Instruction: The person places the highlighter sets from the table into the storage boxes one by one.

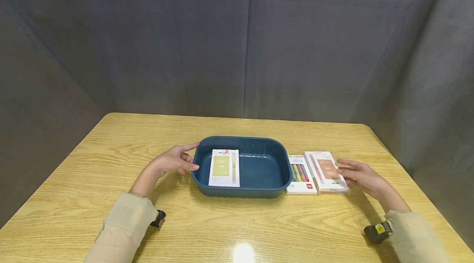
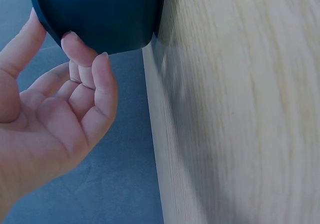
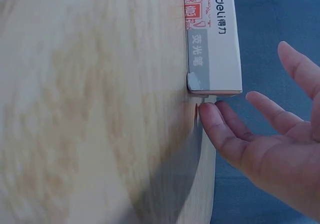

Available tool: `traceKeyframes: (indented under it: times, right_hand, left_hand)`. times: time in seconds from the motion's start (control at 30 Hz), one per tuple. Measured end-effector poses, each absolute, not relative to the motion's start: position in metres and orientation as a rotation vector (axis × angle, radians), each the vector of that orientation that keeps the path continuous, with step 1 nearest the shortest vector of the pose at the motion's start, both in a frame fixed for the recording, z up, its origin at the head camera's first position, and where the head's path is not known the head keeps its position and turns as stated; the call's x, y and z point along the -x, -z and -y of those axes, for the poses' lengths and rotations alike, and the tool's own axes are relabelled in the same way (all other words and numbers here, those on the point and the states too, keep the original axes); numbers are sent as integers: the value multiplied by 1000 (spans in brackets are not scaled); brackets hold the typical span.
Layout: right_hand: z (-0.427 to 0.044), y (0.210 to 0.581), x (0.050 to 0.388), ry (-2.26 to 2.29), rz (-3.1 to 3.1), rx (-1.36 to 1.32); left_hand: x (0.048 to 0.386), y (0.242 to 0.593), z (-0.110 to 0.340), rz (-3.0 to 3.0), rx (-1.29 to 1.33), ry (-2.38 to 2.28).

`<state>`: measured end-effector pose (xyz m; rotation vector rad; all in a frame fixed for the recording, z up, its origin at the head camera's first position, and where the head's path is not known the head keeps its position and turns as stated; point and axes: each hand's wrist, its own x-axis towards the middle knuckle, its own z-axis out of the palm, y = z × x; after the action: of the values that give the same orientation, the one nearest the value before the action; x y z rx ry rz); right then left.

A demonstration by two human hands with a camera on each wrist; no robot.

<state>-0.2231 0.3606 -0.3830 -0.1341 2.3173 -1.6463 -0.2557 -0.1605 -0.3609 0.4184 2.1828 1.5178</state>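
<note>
A dark blue rectangular basin (image 1: 242, 192) stands mid-table. Inside it, toward the left, lies a white box with a yellow-green label (image 1: 222, 168). My left hand (image 1: 175, 160) is at the basin's left side, fingertips touching the rim and outer wall; the left wrist view shows the other fingers loosely bent. To the right of the basin lies a box of coloured pens (image 1: 301, 176), beside a thicker white box with a pinkish-brown label (image 1: 327, 171), printed as highlighters in the right wrist view. My right hand (image 1: 364, 177) is spread at that box's right edge, holding nothing.
The wooden table (image 1: 229, 226) has rounded far corners. Grey curtains (image 1: 177, 49) hang behind it and along both sides. Black wrist cameras sit on both forearms, just over the table.
</note>
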Motion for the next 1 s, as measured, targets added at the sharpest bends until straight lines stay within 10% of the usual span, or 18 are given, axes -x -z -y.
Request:
traceKeyframes:
  times: [1.0]
  right_hand:
    - [-355, 380, 224, 1654, -2318, 174]
  left_hand:
    - [255, 360, 161, -2196, -431, -1508]
